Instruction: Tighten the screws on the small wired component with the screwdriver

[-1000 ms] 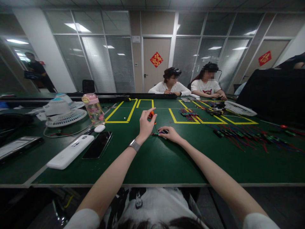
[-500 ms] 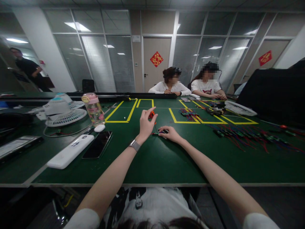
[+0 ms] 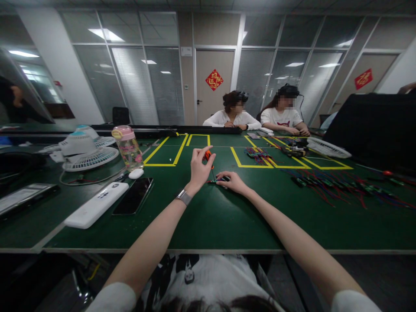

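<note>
An orange-and-black screwdriver (image 3: pixel 208 154) stands nearly upright in my left hand (image 3: pixel 199 168), fingers curled about its handle. Its thin shaft points down at a small green circuit board (image 3: pixel 212 182) lying on the table. My right hand (image 3: pixel 234 182) rests on the table to the right and pinches the board's near end. The fingers cover most of that board. Whether the screwdriver's tip touches a screw is too small to tell.
Several boards with red and blue wires (image 3: pixel 338 184) lie to the right, and a smaller wired cluster (image 3: pixel 258 156) sits further back. At left are a black phone (image 3: pixel 134 197), a white power bank (image 3: pixel 97 206), a bottle (image 3: pixel 128 149) and white fans (image 3: pixel 89 151). Two people sit opposite.
My hands hold nearly the same place; the orange handle looks slightly turned in my left hand. At the far left, a standing person has moved further left, partly out of view.
</note>
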Motion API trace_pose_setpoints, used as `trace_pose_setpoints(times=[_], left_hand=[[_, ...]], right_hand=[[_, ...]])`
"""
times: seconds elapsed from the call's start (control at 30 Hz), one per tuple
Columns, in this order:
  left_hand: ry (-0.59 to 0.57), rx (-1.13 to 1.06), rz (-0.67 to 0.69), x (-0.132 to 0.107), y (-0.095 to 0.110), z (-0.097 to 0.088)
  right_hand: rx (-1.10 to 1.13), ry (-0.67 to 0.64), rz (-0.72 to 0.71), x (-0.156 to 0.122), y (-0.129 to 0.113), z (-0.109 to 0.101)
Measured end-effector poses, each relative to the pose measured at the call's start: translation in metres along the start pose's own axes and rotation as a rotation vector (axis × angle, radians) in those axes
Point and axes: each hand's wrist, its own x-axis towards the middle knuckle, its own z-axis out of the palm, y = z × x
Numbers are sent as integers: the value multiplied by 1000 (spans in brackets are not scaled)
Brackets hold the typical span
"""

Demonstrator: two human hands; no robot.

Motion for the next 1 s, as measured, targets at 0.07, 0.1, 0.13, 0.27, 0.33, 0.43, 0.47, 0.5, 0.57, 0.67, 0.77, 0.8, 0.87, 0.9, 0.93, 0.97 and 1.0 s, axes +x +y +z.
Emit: trace_pose_setpoints(times=[0.07,0.1,0.13,0.27,0.33,0.43,0.47,0.5,0.57,0.67,0.77,0.8,0.87,0.9,0.93,0.97,1.0], left_hand=[[-22,-39,-4,0,0,0],[-30,-56,-5,0,0,1],[-31,-66,-4,0,0,1],[15,-3,6,-1,0,1],[35,25,6,-1,0,1],[15,-1,7,-1,-1,1],[6,-13,10,-1,-1,1],[5,-20,14,0,-1,1],[22,-13,22,0,-2,1],[46,14,29,0,-2,2],[30,-2,31,0,-2,2],[23,-15,28,0,-3,3],[14,-32,18,0,-3,3],[13,-32,13,0,-2,3],[16,-26,10,0,-2,2],[22,-16,9,0,-1,2],[28,-5,8,0,-1,2]], right_hand=[[0,1,-3,0,1,0],[0,1,-3,0,1,0],[0,0,-1,0,1,0],[3,-2,7,1,2,1],[3,1,10,1,2,1],[9,-2,9,1,2,1],[10,-2,7,1,2,1],[10,-3,5,1,2,1],[9,-1,3,1,2,1],[14,0,1,1,2,1],[15,-4,-1,1,3,1],[13,-5,0,1,3,1],[6,-7,1,1,3,1],[4,-7,1,1,4,1],[4,-7,0,1,4,1],[5,-7,0,1,4,1],[7,-8,0,1,4,1]])
